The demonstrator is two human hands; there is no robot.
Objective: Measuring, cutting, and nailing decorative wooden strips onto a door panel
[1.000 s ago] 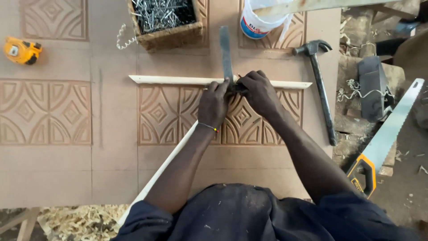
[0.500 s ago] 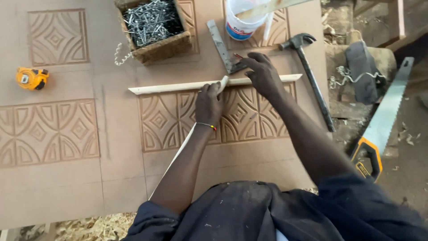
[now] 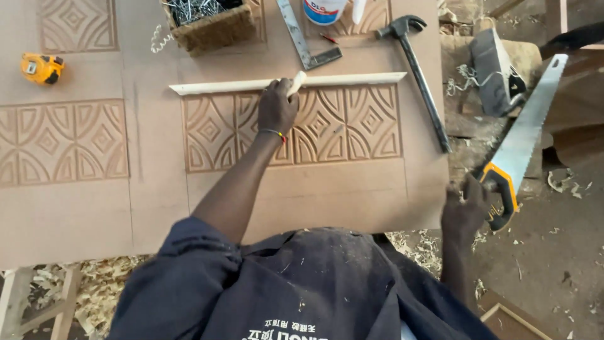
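A pale wooden moulding strip lay flat across the carved brown panel's top edge. A handsaw with an orange-black handle leaned off the counter's right side.

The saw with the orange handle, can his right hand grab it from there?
Probably yes. The right hand is already down beside the saw, almost touching its orange and black handle, and nothing lies between them. The left hand is busy with a wood strip.
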